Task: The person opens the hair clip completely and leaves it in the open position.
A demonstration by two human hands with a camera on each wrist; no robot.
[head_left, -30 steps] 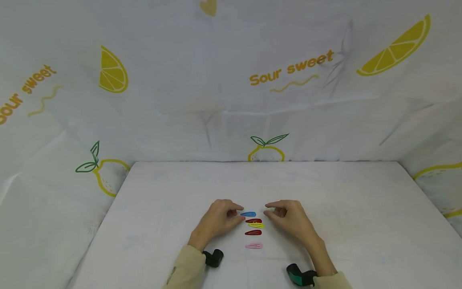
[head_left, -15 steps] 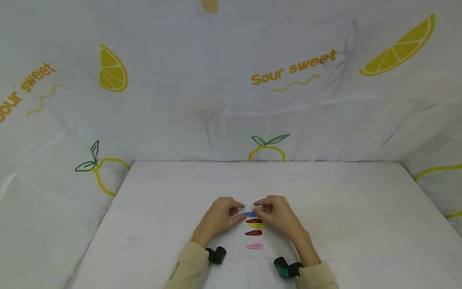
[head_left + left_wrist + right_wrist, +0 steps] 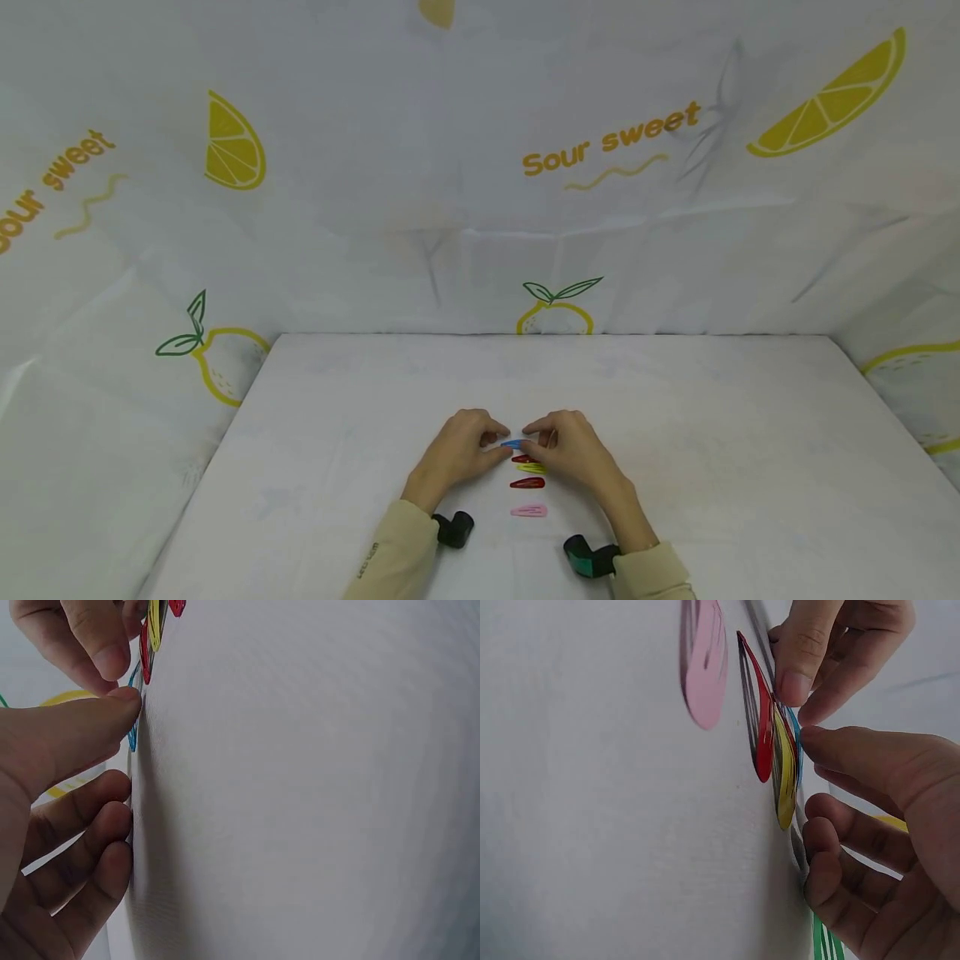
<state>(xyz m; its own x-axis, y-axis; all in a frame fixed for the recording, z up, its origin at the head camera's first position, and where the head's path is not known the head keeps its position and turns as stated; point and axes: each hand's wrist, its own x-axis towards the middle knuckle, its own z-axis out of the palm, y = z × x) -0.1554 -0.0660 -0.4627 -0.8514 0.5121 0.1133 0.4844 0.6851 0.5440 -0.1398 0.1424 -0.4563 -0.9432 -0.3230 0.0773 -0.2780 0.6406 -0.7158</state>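
The blue hair clip (image 3: 512,444) lies at the far end of a column of clips, between both hands. My left hand (image 3: 453,454) has its thumb and index finger around the clip's left end; in the left wrist view its thumb (image 3: 105,720) overlaps the blue clip (image 3: 133,740). My right hand (image 3: 577,454) holds the clip's right end between thumb and index finger, partly hiding it. Just nearer lie a dark red clip (image 3: 519,459) and a yellow clip (image 3: 531,468), close together, then another red clip (image 3: 527,483).
A pink clip (image 3: 528,511) lies nearest the table's front edge, apart from the others. All the clips are on the white table (image 3: 337,417). Behind the table hangs a white cloth (image 3: 375,275) with lemon prints. Black wrist devices (image 3: 453,529) sit low over the table.
My right hand has moved left to the blue clip and now covers its right end. My left hand has stayed nearly in place at the other end.
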